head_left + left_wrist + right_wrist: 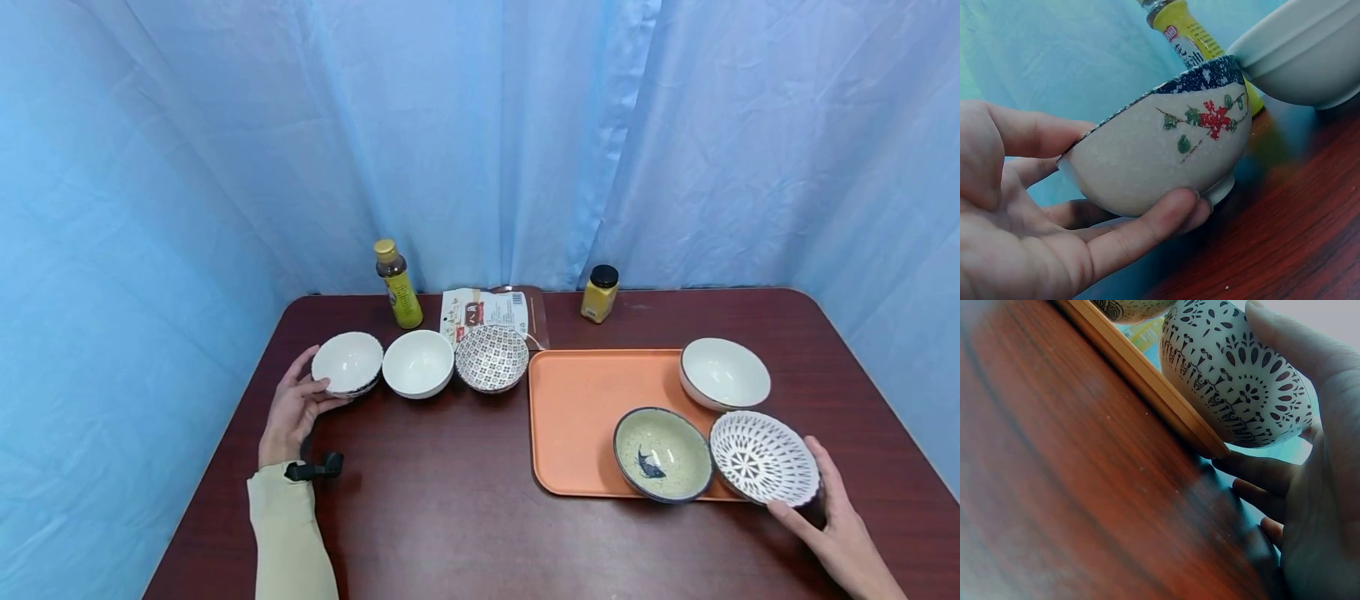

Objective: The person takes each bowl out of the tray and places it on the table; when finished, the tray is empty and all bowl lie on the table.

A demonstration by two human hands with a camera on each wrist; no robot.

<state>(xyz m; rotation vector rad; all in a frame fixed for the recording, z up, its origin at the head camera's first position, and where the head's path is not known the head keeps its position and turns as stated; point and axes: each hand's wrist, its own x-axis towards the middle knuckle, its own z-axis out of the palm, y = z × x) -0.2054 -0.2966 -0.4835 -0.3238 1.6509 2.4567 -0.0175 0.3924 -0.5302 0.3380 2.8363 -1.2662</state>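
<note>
My left hand point(294, 408) grips a small bowl, white inside point(347, 362), at the left end of a row of bowls. In the left wrist view this bowl point(1147, 150) shows a dark blue rim and a red flower on its tilted side, with fingers curled under it and a digit at the rim. My right hand point(838, 515) holds a white bowl with a dark petal pattern point(763, 458) at the near right corner of an orange tray point(573, 417). Its thumb lies at the rim in the right wrist view, the other fingers low beside the bowl point(1235, 381).
A plain white bowl point(417, 364) and a patterned bowl point(492, 359) continue the row. On the tray are a green bowl with a fish point(663, 454) and a white bowl point(724, 373). Behind stand a yellow-capped bottle point(400, 287), a packet point(483, 312) and a black-lidded jar point(600, 294).
</note>
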